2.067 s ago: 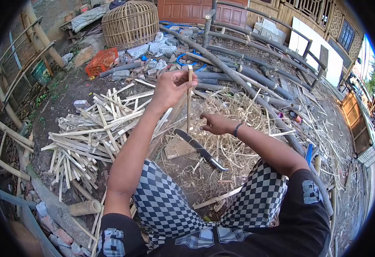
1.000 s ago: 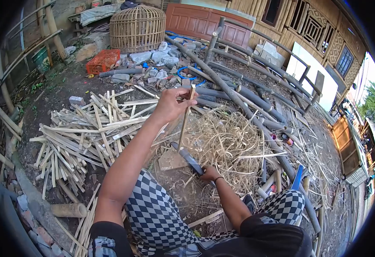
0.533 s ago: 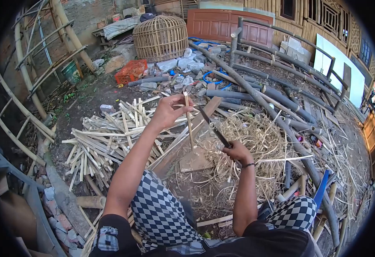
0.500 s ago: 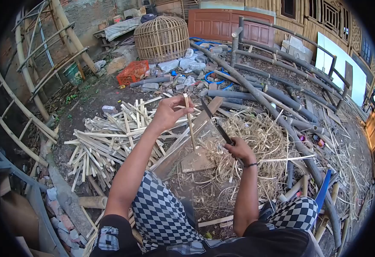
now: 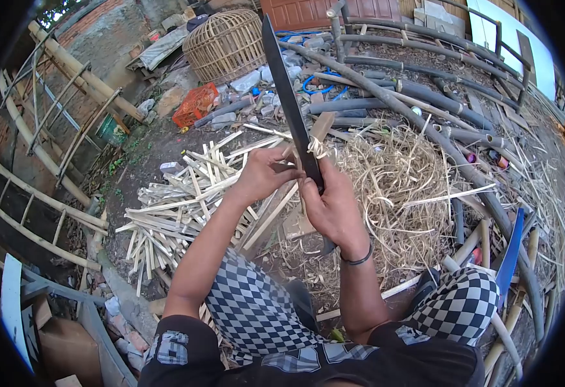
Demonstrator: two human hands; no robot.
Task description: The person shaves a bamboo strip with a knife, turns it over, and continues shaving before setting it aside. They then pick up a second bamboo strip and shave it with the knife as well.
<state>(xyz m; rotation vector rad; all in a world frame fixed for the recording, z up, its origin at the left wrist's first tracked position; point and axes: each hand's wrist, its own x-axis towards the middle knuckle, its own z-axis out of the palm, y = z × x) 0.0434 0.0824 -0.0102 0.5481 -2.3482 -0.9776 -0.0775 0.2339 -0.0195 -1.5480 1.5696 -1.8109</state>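
My right hand (image 5: 335,205) is wrapped around the handle of a machete (image 5: 285,84), whose long dark blade points up and away. Curled bamboo shavings (image 5: 318,148) cling to the blade just above that hand. Close against it, my left hand (image 5: 266,174) pinches a thin bamboo strip, mostly hidden by the fingers and the blade. The fingertips of both hands nearly meet. Behind them a wooden plank (image 5: 322,125) slants along the ground. A heap of pale split bamboo strips (image 5: 189,206) lies to the left, a tangled pile of shavings (image 5: 395,184) to the right.
A bamboo cage (image 5: 226,46), an orange crate (image 5: 195,105) and rubble stand at the back. Long bamboo poles (image 5: 424,132) lie across the right side. A blue saw blade (image 5: 509,261) leans by my right knee. Bamboo ladder-like frames (image 5: 44,226) stand at left.
My right hand has moved up and left to meet my left hand, and the machete now stands more upright. Shavings sit higher in view on the blade. The head view has tilted and shifted.
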